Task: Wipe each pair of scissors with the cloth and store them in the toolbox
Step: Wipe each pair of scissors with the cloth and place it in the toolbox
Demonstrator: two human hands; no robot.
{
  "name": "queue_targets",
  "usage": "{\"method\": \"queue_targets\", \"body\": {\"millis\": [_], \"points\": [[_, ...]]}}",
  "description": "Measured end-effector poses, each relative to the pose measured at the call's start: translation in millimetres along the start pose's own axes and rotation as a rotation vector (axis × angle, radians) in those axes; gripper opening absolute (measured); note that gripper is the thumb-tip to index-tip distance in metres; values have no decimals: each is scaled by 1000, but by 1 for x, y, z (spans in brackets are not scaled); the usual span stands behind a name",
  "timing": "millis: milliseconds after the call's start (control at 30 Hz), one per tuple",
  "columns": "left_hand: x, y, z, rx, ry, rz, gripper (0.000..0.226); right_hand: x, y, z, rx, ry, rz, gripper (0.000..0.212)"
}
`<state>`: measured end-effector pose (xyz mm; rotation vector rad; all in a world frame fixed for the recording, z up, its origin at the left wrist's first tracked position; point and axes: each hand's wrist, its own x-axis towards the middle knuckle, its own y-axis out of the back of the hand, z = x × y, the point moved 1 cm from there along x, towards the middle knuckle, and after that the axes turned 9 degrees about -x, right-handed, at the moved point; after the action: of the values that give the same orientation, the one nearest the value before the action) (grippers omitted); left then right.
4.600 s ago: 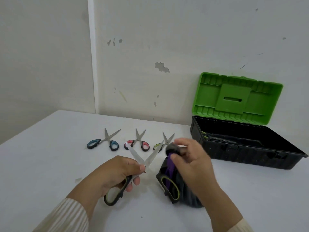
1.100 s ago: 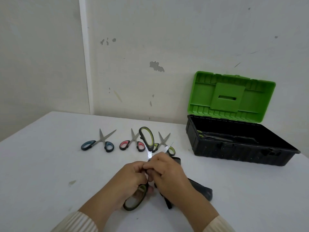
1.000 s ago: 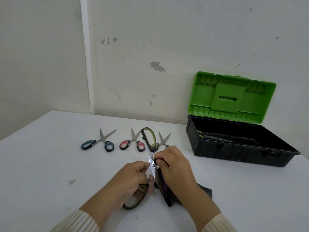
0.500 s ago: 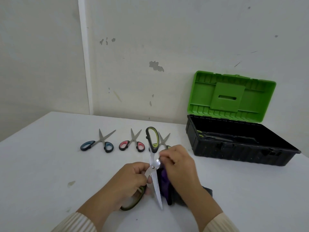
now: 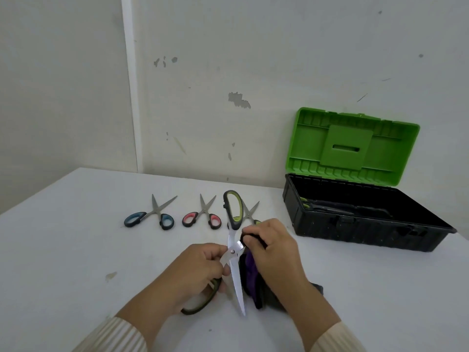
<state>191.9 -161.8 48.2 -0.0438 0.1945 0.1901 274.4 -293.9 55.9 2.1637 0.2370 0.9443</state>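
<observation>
White table [image 5: 76, 250], chipped wall [image 5: 253, 59] | left hand [image 5: 195, 270] grips scissors [image 5: 236, 275]; right hand [image 5: 274, 252] clutches cloth [image 5: 251, 274] | toolbox [image 5: 355, 226] open

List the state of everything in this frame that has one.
toolbox, open, lid up, stored scissors inside
big scissors, blades spread
cloth, bunched against big scissors near pivot
blue scissors, on table, blades parted
red scissors, on table, blades parted
green scissors, on table, partly hidden
left hand, grips big scissors
right hand, grips cloth

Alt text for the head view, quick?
The left hand holds opened green-handled scissors above a white table; the right hand grips a dark cloth at their blades. Three smaller scissors lie behind, an open toolbox at right.
</observation>
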Motion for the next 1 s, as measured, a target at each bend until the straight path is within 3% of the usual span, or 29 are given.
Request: {"method": "queue_targets", "body": {"millis": [167,267,433,567,667,733,867,933,1000], "points": [[2,0,-2,75,-11,23,30,-11,-7,-16,15,108,-171,16],[2,-2,-3,68,16,-3,31,0,-2,-2,-40,-6,-35,16],[3,-5,-3,95,-3,27,27,-10,-9,-15,-6,57,-119,16],[2,-7,-3,51,-8,9,32,2,3,2,-57,-39,13,12],[2,-6,-2,48,-19,42,28,-11,-3,-17,-21,89,-220,15],[2,-2,-1,28,-22,56,30,-12,-8,-16,-18,134,-219,14],[0,2,0,21,4,30,36,9,9,24,53,-176,143,15],[0,4,2,-14,11,43,36,10,19,43,73,-346,168,17],[3,10,5,-112,-17,116,35,6,21,49,53,-379,67,15]]}}
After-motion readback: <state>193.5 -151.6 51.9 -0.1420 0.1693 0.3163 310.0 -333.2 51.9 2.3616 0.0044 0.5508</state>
